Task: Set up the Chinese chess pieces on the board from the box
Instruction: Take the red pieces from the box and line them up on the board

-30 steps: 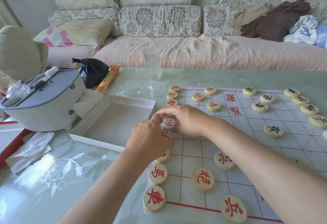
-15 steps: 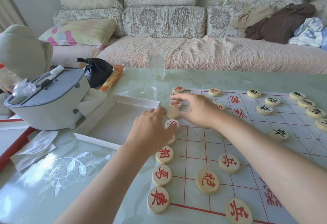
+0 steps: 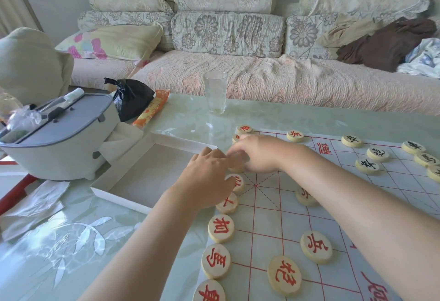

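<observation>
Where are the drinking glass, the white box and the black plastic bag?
drinking glass (image 3: 215, 94): head view, middle of its clear wall.
white box (image 3: 183, 143): head view, its far wall.
black plastic bag (image 3: 133, 97): head view, centre of its crumpled body.

We read every character upside down. Along the near left edge of the board (image 3: 269, 217), the round pieces (image 3: 228, 204) carry red 車 (image 3: 209, 293), 馬 (image 3: 216, 260) and 相 (image 3: 221, 228). Just right of them are red 炮 (image 3: 284, 275) and 兵 (image 3: 316, 246), with another 兵 (image 3: 294, 135) at the far edge. At far right we read black 卒 (image 3: 351, 140), 炮 (image 3: 377, 153), 卒 (image 3: 367, 165) and 車 (image 3: 412, 146). Printed on the board itself in red is 漢 (image 3: 325, 148).
</observation>
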